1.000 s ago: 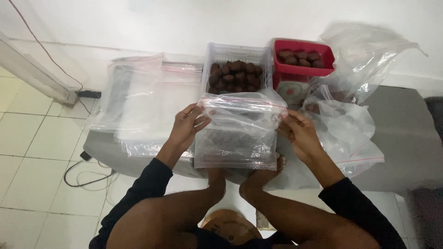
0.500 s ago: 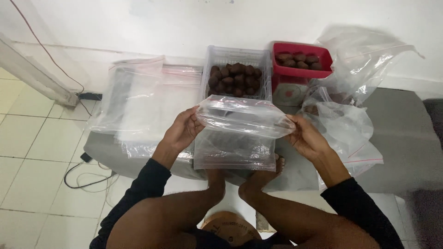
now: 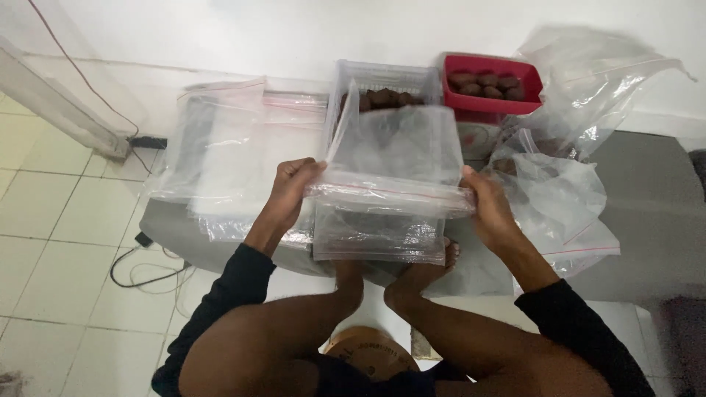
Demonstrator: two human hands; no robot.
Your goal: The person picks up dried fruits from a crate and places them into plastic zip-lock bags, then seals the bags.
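Both hands, left [image 3: 293, 187] and right [image 3: 487, 209], pinch the clear zip-top plastic bag [image 3: 393, 158] by its sealed edge; since the earlier frame it has flipped upright, screening the clear tub of brown fruit [image 3: 382, 92].

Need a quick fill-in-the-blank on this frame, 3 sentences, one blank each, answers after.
1. Both hands, left hand and right hand, hold a clear plastic ____ by its two ends.
2. The tray at the back holding brown round pieces is ____ in colour.
3. The clear crate stands to the ____ of that tray in the picture.

Missing words: bag; red; left
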